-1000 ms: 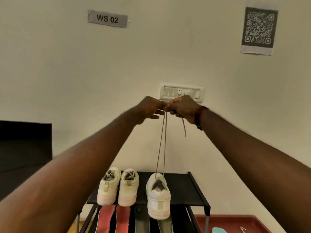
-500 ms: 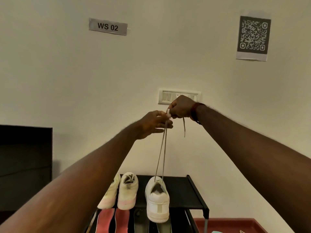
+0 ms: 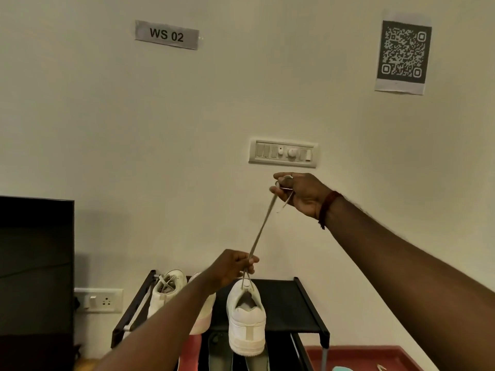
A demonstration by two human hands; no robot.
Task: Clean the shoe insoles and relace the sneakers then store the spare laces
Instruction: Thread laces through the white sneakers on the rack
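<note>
— Which step is this?

— Relacing, I'd say. My left hand (image 3: 233,266) is pinched closed on both strands of the lace (image 3: 263,223) just above the white sneaker (image 3: 246,317), which stands on the black shoe rack (image 3: 300,303).

— The other hand?

— My right hand (image 3: 300,194), higher, near the wall, is closed around the lace ends. Next I'd judge tension needs evening before threading the next eyelets.

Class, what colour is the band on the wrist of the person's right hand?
Dark red wrist band, on the right hand; it shows in the head view, the only view.
</note>
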